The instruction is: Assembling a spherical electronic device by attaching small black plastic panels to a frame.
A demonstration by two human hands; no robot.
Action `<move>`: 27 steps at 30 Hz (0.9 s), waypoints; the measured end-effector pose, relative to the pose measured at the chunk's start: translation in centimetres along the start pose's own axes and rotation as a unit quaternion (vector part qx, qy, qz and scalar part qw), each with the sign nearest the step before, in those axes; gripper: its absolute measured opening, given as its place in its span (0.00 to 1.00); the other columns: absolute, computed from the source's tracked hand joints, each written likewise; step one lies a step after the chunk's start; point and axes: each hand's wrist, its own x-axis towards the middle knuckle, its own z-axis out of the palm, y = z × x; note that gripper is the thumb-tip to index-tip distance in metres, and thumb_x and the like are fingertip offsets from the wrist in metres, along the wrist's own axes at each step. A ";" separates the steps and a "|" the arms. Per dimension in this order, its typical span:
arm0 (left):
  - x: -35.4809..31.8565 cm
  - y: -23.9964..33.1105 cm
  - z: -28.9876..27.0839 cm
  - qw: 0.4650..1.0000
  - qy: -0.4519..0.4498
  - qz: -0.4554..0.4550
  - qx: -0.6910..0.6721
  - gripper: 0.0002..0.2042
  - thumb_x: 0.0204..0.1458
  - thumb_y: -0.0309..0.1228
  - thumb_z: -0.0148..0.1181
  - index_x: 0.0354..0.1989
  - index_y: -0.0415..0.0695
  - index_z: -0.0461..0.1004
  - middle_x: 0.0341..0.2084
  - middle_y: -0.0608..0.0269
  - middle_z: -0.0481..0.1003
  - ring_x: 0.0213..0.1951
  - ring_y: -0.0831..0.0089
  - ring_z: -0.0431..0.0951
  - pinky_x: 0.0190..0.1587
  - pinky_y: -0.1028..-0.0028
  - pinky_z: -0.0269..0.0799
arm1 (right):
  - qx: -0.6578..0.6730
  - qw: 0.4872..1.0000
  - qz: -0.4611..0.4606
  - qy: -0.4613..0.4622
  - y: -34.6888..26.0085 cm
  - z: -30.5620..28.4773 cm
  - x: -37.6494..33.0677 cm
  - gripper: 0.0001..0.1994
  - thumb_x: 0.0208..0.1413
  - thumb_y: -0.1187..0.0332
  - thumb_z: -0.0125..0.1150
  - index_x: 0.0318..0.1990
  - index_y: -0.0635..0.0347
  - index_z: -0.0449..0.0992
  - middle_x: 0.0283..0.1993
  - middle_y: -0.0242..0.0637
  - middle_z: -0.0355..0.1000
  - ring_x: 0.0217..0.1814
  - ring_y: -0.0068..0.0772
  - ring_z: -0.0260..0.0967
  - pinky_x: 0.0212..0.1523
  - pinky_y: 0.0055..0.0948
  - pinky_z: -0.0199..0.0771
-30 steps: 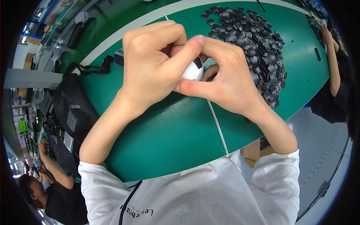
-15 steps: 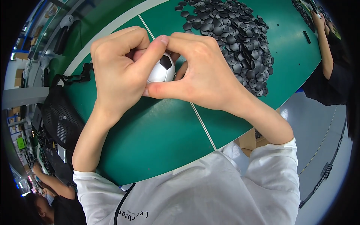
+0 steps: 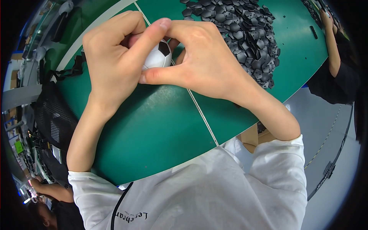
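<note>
A small white ball with black pentagon patches, like a mini soccer ball (image 3: 158, 57), is held between my two hands above the green table (image 3: 161, 126). My left hand (image 3: 113, 53) wraps round its left side with curled fingers, its thumb reaching over the top. Around the right side curves my right hand (image 3: 203, 57), its thumb pressed along the lower edge and its index finger meeting the left thumb. Much of the ball is hidden behind the fingers, so I cannot tell what the fingertips do on its far side.
A heap of black pentagon pieces (image 3: 245, 38) covers the far right of the table. A black mesh bag (image 3: 55, 115) with a strap sits at the left edge. At the upper right another person's arm (image 3: 332, 50) reaches over the table. An open cardboard box (image 3: 250, 138) stands below the near edge.
Both hands and the ball sit slightly higher and further left in the picture; the whole view has shifted a little too. The grip on the ball looks the same.
</note>
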 end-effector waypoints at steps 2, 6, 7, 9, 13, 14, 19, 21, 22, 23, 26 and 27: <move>-0.3 -0.3 -0.3 0.999 -0.010 0.033 0.030 0.20 0.56 0.29 0.64 0.15 0.41 0.63 0.14 0.73 0.57 0.20 0.81 0.51 0.23 0.79 0.47 | -0.005 0.999 -0.029 0.021 0.1 0.1 0.1 0.17 0.37 0.63 0.76 0.31 0.68 0.81 0.25 0.41 0.76 0.21 0.37 0.66 0.26 0.30 0.70; -0.3 0.0 -0.5 0.999 -0.017 0.026 0.009 0.19 0.60 0.33 0.62 0.17 0.41 0.65 0.16 0.73 0.59 0.21 0.81 0.53 0.25 0.79 0.48 | -0.070 0.988 -0.118 0.076 1.2 0.7 0.1 0.14 0.37 0.66 0.73 0.29 0.67 0.82 0.23 0.39 0.75 0.19 0.37 0.65 0.24 0.30 0.69; -0.1 0.2 -0.5 1.000 -0.020 0.018 -0.011 0.19 0.60 0.34 0.62 0.18 0.41 0.67 0.17 0.73 0.60 0.22 0.81 0.53 0.25 0.79 0.49 | -0.102 0.977 -0.155 0.102 1.6 0.8 0.1 0.12 0.37 0.67 0.73 0.29 0.67 0.82 0.23 0.37 0.74 0.19 0.35 0.65 0.24 0.29 0.68; 0.1 0.6 -0.7 0.999 -0.017 0.008 -0.030 0.19 0.61 0.35 0.61 0.18 0.41 0.68 0.17 0.73 0.61 0.22 0.81 0.54 0.25 0.79 0.49 | -0.133 0.964 -0.195 0.124 1.5 0.8 0.3 0.11 0.38 0.69 0.72 0.28 0.66 0.82 0.23 0.36 0.74 0.19 0.34 0.64 0.24 0.28 0.67; 0.5 1.4 -1.1 0.981 -0.071 -0.049 -0.174 0.17 0.59 0.38 0.63 0.23 0.39 0.72 0.20 0.69 0.66 0.24 0.79 0.60 0.28 0.78 0.55 | -0.130 0.958 -0.222 0.125 0.1 0.1 0.6 0.12 0.38 0.73 0.72 0.34 0.67 0.82 0.25 0.35 0.74 0.22 0.31 0.65 0.26 0.25 0.68; 0.5 1.6 -1.3 0.973 -0.083 -0.062 -0.208 0.17 0.58 0.39 0.64 0.24 0.38 0.72 0.20 0.68 0.67 0.25 0.78 0.61 0.29 0.78 0.57 | -0.128 0.957 -0.230 0.125 -0.4 0.0 0.6 0.12 0.39 0.75 0.72 0.35 0.67 0.82 0.25 0.35 0.75 0.22 0.31 0.65 0.27 0.25 0.69; 0.2 1.7 -2.8 0.923 -0.122 -0.116 -0.345 0.18 0.57 0.43 0.66 0.29 0.37 0.76 0.23 0.64 0.72 0.27 0.76 0.67 0.32 0.77 0.63 | -0.114 0.952 -0.261 0.114 -2.3 -0.3 0.4 0.16 0.40 0.79 0.72 0.40 0.67 0.81 0.28 0.34 0.75 0.25 0.28 0.65 0.29 0.22 0.70; 0.2 0.7 -3.7 0.946 -0.132 -0.059 -0.290 0.16 0.55 0.40 0.67 0.31 0.37 0.77 0.27 0.63 0.73 0.28 0.74 0.68 0.34 0.76 0.65 | -0.046 0.969 -0.225 0.088 -2.9 -0.7 0.2 0.16 0.38 0.83 0.70 0.39 0.68 0.81 0.28 0.35 0.75 0.25 0.28 0.65 0.29 0.21 0.69; 0.2 0.2 -4.0 0.955 -0.138 -0.031 -0.262 0.15 0.54 0.39 0.67 0.32 0.37 0.77 0.28 0.62 0.73 0.29 0.72 0.69 0.34 0.75 0.65 | -0.014 0.976 -0.205 0.075 -3.1 -0.9 0.0 0.16 0.37 0.84 0.69 0.39 0.69 0.81 0.28 0.36 0.75 0.25 0.27 0.65 0.29 0.20 0.68; 0.1 -0.3 -4.4 0.962 -0.143 -0.004 -0.234 0.14 0.53 0.38 0.67 0.34 0.38 0.77 0.30 0.61 0.74 0.29 0.71 0.70 0.35 0.74 0.66 | 0.019 0.981 -0.183 0.060 -3.2 -1.2 -0.2 0.16 0.37 0.86 0.68 0.39 0.69 0.81 0.27 0.36 0.75 0.25 0.27 0.65 0.29 0.20 0.68; -0.3 -2.7 -4.8 0.973 -0.164 0.074 -0.148 0.13 0.51 0.35 0.69 0.37 0.39 0.78 0.35 0.58 0.75 0.31 0.68 0.72 0.37 0.73 0.69 | -0.036 0.983 -0.177 0.017 -3.0 -2.3 -1.0 0.15 0.36 0.87 0.67 0.37 0.70 0.81 0.28 0.37 0.75 0.25 0.27 0.66 0.30 0.19 0.68; -0.5 -3.5 -4.9 0.973 -0.170 0.099 -0.120 0.13 0.50 0.34 0.69 0.39 0.39 0.78 0.37 0.57 0.76 0.32 0.67 0.72 0.37 0.72 0.69 | -0.064 0.983 -0.174 -0.002 -2.9 -2.5 -1.2 0.15 0.36 0.87 0.67 0.37 0.71 0.80 0.28 0.37 0.76 0.25 0.27 0.66 0.30 0.18 0.68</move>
